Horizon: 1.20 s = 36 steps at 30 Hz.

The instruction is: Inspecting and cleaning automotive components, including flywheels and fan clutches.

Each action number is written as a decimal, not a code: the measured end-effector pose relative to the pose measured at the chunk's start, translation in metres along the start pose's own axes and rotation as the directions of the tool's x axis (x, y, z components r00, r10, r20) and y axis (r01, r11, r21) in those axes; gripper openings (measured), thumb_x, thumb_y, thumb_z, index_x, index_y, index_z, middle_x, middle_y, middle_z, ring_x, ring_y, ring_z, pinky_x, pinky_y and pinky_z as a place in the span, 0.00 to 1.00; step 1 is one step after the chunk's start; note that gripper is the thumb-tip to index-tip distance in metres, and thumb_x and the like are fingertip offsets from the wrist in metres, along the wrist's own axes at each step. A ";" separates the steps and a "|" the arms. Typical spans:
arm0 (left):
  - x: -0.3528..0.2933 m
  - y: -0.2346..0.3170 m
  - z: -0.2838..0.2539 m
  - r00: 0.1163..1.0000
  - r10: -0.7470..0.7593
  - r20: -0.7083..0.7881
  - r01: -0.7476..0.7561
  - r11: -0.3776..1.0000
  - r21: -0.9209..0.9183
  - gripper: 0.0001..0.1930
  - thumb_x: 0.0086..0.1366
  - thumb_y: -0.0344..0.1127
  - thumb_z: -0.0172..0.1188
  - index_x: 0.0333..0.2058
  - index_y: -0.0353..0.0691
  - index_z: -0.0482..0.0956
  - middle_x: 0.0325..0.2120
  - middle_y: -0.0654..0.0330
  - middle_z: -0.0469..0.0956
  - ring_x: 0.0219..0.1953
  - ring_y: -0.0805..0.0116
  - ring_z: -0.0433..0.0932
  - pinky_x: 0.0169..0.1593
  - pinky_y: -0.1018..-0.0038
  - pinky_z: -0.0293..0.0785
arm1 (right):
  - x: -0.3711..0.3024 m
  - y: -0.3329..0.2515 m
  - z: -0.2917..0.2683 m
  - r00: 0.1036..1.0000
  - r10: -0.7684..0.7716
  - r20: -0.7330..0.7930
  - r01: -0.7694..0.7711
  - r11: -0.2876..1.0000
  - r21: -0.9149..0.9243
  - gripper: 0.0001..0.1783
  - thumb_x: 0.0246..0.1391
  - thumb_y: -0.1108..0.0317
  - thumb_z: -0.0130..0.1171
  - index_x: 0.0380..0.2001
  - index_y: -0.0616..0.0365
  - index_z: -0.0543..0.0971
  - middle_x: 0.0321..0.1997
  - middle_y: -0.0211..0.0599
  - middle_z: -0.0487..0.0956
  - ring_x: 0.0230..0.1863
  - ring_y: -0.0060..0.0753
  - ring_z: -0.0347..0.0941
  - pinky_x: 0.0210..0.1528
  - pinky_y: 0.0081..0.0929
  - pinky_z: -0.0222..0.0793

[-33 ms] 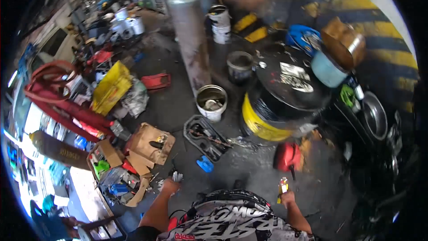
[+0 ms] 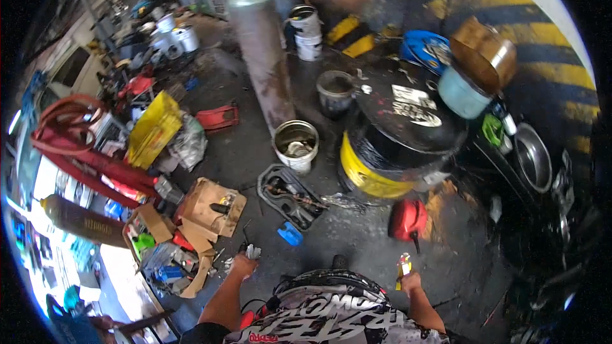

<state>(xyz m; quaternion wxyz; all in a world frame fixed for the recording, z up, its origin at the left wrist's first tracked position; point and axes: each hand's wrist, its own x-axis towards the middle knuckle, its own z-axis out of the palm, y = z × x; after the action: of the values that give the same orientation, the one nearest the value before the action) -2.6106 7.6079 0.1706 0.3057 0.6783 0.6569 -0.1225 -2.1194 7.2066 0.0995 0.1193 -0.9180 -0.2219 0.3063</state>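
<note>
My left hand (image 2: 242,266) is closed around a small crumpled whitish-grey thing (image 2: 253,252), perhaps a rag; its kind is not clear. A thin dark piece (image 2: 245,237) sticks up beside it. My right hand (image 2: 410,280) grips a small flat yellow packet (image 2: 404,265) with red and white on it, held upright. Ahead of that hand a red plastic jug (image 2: 408,220) lies on the floor. Left of my left hand is an open cardboard box (image 2: 203,261) full of mixed parts. A blue plastic piece (image 2: 290,234) lies ahead, between the hands.
A black tray (image 2: 291,199) with oily tools and a white bucket (image 2: 296,143) stand ahead. A tall gas cylinder (image 2: 260,51) rises behind them. To the right is a black-and-yellow drum (image 2: 373,165) bearing a blue pot (image 2: 465,95). A red engine hoist (image 2: 83,162) stands left.
The view has shifted slightly, so the surroundings sit a little further left in the picture. Both hands keep their places and their holds.
</note>
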 end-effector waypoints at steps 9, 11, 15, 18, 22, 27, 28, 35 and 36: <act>0.014 0.134 0.025 0.959 0.066 0.276 -0.065 0.998 -0.010 0.32 0.49 0.52 0.67 0.49 0.34 0.78 0.44 0.41 0.81 0.49 0.47 0.80 0.53 0.60 0.75 | -0.052 0.172 0.000 0.907 0.419 0.049 -0.422 0.905 0.061 0.19 0.48 0.59 0.63 0.40 0.61 0.81 0.42 0.50 0.83 0.46 0.50 0.81 0.45 0.40 0.78; 0.039 0.093 0.040 0.909 0.346 0.233 -0.415 0.809 0.416 0.32 0.48 0.48 0.67 0.50 0.35 0.78 0.42 0.42 0.82 0.47 0.48 0.81 0.52 0.60 0.76 | -0.052 0.148 -0.010 0.846 0.499 0.188 -0.530 0.826 0.192 0.21 0.49 0.56 0.60 0.41 0.61 0.81 0.43 0.50 0.83 0.48 0.49 0.80 0.47 0.40 0.78; 0.047 0.179 0.035 0.900 0.293 0.323 -0.378 0.893 0.245 0.31 0.48 0.49 0.67 0.47 0.32 0.78 0.43 0.40 0.81 0.47 0.45 0.81 0.50 0.58 0.77 | -0.080 0.190 -0.004 0.927 0.355 -0.119 -0.355 0.934 0.021 0.22 0.43 0.68 0.66 0.44 0.62 0.76 0.42 0.45 0.82 0.43 0.44 0.80 0.43 0.39 0.76; 0.060 0.171 0.022 0.957 0.207 0.202 -0.270 0.890 0.367 0.30 0.49 0.52 0.66 0.44 0.32 0.78 0.41 0.38 0.81 0.47 0.42 0.80 0.50 0.57 0.77 | -0.078 0.081 -0.051 0.890 0.454 0.055 -0.410 0.740 0.534 0.19 0.46 0.67 0.65 0.42 0.61 0.75 0.43 0.48 0.80 0.45 0.48 0.78 0.47 0.40 0.75; 0.125 0.214 0.072 0.803 0.378 0.461 -0.563 0.735 0.377 0.28 0.55 0.52 0.66 0.45 0.33 0.78 0.39 0.39 0.81 0.44 0.41 0.81 0.47 0.54 0.77 | -0.123 0.149 0.011 0.896 0.415 -0.158 -0.164 0.638 0.752 0.19 0.52 0.64 0.59 0.46 0.60 0.76 0.43 0.52 0.79 0.48 0.52 0.75 0.50 0.41 0.72; 0.134 0.262 0.092 0.814 0.156 0.560 -0.315 0.928 0.199 0.26 0.53 0.55 0.67 0.41 0.39 0.82 0.38 0.45 0.83 0.42 0.50 0.83 0.43 0.59 0.78 | -0.173 0.136 0.028 0.833 0.535 -0.138 -0.528 0.845 0.086 0.24 0.50 0.62 0.58 0.50 0.62 0.75 0.44 0.54 0.79 0.49 0.55 0.76 0.54 0.42 0.72; 0.136 0.262 0.098 0.794 0.200 0.575 -0.375 0.904 0.204 0.26 0.52 0.55 0.67 0.40 0.39 0.82 0.38 0.44 0.83 0.43 0.49 0.82 0.44 0.59 0.78 | -0.172 0.117 0.016 0.813 0.568 -0.126 -0.540 0.817 0.201 0.24 0.50 0.62 0.59 0.50 0.62 0.75 0.44 0.54 0.79 0.48 0.56 0.76 0.54 0.43 0.72; 0.089 0.368 0.162 0.459 0.540 0.706 -0.877 0.401 0.264 0.27 0.52 0.53 0.66 0.41 0.34 0.81 0.40 0.41 0.82 0.46 0.42 0.80 0.49 0.56 0.76 | -0.206 0.104 -0.025 0.605 0.743 -0.285 -0.328 0.559 0.762 0.19 0.46 0.69 0.61 0.44 0.62 0.75 0.43 0.54 0.81 0.46 0.48 0.80 0.50 0.41 0.74; 0.060 0.383 0.163 0.557 0.591 0.584 -0.808 0.547 0.217 0.26 0.54 0.56 0.63 0.41 0.38 0.82 0.42 0.40 0.81 0.46 0.42 0.80 0.51 0.56 0.75 | -0.199 0.106 -0.035 0.564 0.769 -0.300 -0.331 0.544 0.771 0.20 0.46 0.70 0.61 0.45 0.62 0.74 0.43 0.52 0.81 0.46 0.47 0.80 0.50 0.41 0.74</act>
<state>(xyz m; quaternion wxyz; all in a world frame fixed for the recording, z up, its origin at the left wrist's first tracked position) -2.1961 7.5822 0.1059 0.2983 0.8915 0.1799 -0.2895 -2.2039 7.0153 0.1905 0.3767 -0.8834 0.2703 0.0686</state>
